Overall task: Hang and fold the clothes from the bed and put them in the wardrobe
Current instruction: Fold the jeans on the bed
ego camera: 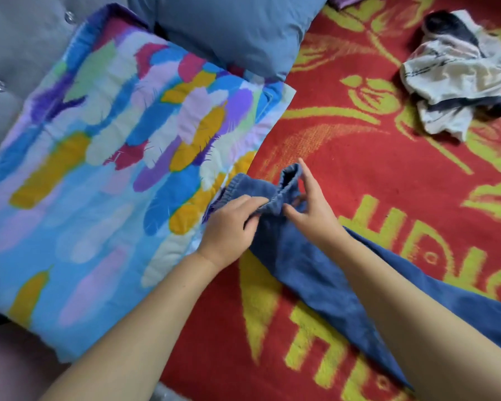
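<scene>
Bed surface is covered by a red blanket (pixel 388 157) with a yellow-green floral and lettering pattern; it fills the frame to the right of the folded quilt (pixel 104 157), which is multicoloured with a feather print on a light blue ground. A plain blue pillow (pixel 232 33) lies just beyond the quilt's far edge, touching it, and a grey tufted headboard (pixel 15 53) with clear button studs stands to the quilt's far left. Light is soft and even, no hard shadows on the quilt.
</scene>
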`<state>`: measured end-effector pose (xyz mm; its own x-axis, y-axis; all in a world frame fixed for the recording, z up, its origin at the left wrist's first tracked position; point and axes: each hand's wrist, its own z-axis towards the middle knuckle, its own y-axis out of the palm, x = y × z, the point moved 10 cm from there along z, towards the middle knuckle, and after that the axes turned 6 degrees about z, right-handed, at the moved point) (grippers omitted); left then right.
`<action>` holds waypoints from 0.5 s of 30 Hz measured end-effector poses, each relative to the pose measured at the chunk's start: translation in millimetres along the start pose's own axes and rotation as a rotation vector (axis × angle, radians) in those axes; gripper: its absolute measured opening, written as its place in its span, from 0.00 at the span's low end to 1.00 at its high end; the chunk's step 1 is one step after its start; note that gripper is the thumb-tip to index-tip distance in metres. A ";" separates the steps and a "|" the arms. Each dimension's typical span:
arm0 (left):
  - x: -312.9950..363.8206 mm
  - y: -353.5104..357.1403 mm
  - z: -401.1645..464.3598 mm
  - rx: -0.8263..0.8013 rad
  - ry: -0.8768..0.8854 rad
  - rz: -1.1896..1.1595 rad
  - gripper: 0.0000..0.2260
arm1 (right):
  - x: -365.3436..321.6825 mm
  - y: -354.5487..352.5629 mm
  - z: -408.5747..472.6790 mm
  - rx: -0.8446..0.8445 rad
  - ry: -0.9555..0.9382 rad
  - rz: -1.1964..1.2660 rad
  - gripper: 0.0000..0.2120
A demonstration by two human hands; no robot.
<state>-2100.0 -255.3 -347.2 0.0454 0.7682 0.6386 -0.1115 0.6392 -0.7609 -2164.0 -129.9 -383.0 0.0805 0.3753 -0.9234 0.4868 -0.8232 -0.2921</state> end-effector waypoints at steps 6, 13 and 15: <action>-48.8 10.9 -13.9 -0.017 -0.469 -0.530 0.08 | 6.7 -18.1 41.1 -0.101 0.218 -0.074 0.07; -142.2 50.4 -90.2 0.210 -1.244 -0.447 0.06 | 47.9 40.2 101.0 -0.222 0.223 -0.707 0.18; -140.1 76.4 -83.7 0.204 -1.274 -0.834 0.08 | 61.7 57.7 104.8 -0.302 0.298 -0.677 0.21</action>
<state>-2031.8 -311.1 -504.4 -0.6790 -0.4028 0.6138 -0.6210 0.7610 -0.1875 -2222.1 -199.0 -482.9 -0.1088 0.8855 -0.4518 0.7240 -0.2408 -0.6464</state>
